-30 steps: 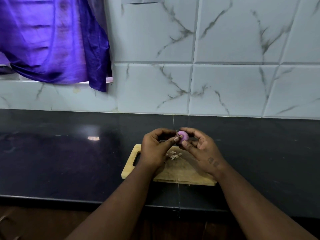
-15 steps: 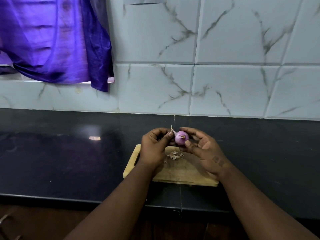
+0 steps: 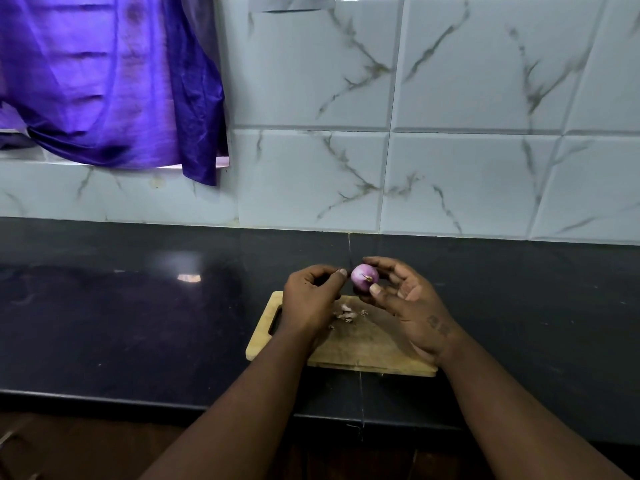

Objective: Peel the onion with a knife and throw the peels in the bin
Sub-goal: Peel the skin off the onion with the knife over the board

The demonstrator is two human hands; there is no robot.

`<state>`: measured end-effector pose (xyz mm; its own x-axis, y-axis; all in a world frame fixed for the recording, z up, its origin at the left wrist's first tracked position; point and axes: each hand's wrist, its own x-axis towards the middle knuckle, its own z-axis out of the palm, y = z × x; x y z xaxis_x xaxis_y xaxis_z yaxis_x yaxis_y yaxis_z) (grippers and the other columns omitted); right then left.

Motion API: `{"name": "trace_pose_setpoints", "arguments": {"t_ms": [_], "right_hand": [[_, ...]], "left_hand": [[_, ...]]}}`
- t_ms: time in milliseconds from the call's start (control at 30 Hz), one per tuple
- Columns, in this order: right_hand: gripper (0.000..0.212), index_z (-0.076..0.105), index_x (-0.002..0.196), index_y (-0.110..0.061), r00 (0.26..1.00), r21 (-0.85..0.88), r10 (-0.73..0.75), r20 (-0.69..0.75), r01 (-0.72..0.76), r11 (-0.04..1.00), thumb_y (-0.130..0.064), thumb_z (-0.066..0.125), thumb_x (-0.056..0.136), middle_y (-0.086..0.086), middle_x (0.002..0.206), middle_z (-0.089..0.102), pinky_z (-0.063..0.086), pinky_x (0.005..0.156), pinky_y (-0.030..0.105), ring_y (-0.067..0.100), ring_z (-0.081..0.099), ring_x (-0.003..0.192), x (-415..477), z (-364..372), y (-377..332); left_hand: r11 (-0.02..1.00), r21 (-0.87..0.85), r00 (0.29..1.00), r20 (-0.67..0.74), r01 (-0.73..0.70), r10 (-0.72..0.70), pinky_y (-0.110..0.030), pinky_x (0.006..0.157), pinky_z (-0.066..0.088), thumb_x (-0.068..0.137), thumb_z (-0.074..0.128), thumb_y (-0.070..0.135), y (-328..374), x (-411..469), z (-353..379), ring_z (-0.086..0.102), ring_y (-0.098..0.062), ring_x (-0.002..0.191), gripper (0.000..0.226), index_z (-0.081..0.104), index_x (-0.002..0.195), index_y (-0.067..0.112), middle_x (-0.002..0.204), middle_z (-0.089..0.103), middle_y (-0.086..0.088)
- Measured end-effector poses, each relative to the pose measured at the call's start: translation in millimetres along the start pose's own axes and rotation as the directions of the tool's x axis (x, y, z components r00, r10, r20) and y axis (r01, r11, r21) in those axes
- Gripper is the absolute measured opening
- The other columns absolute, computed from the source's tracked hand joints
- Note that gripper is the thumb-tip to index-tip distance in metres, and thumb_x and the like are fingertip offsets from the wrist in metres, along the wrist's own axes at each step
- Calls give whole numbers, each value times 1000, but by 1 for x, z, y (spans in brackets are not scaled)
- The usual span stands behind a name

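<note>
A small purple onion (image 3: 364, 277) is held above the wooden cutting board (image 3: 374, 351). My right hand (image 3: 408, 306) grips it between thumb and fingertips, its stem end facing me. My left hand (image 3: 310, 299) is just left of the onion, fingers curled and thumb tip almost touching it. It seems to grip a small knife, mostly hidden by the fingers, with a thin dark blade barely showing beside the onion. Small bits of peel (image 3: 346, 314) lie on the board under my hands.
The board lies on a black countertop (image 3: 138, 323) whose front edge is near me. A marbled tile wall (image 3: 450, 168) stands behind it. A purple cloth (image 3: 104, 81) hangs at the upper left. No bin is in view.
A pale strip of peel that stuck up between my hands half a second ago is gone. The onion has turned a little in my right hand, and my hands have drawn slightly apart.
</note>
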<state>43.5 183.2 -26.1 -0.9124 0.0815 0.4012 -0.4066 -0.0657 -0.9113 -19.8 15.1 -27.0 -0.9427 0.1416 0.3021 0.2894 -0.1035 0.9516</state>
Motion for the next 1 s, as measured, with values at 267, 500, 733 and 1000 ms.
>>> {"name": "trace_pose_setpoints", "arguments": {"t_ms": [267,500,733,1000], "right_hand": [[44,68,125,-18,998,-151,-53,-33,48,987,8,71,90,7,125,74,55,105,43,32,69,119,0,-2,1],[44,68,126,-18,996,-223,-85,-32,76,972,9,70,90,4,124,75,57,101,39,22,73,115,-2,-1,-1],[44,67,128,-13,993,-238,-115,-37,103,966,12,66,92,6,126,74,56,103,37,22,72,118,-1,-2,-1],[45,68,128,-11,994,-240,-109,-29,99,966,14,65,91,6,123,76,58,96,28,18,74,113,-3,-2,-2]], "left_hand": [[989,79,992,32,-125,122,-34,75,64,90,80,14,0,-3,-1,78,-17,84,10,84,99,12,88,82,-2],[968,180,984,31,-177,174,-34,70,63,89,81,18,3,-8,-1,78,-13,78,10,86,98,15,82,82,2],[974,149,986,30,-169,166,-34,72,63,91,79,14,2,-7,0,78,-17,79,10,85,99,14,84,82,0],[907,328,962,26,-266,273,-25,67,61,89,81,19,7,-12,1,76,-3,75,9,86,97,17,82,81,7]]}}
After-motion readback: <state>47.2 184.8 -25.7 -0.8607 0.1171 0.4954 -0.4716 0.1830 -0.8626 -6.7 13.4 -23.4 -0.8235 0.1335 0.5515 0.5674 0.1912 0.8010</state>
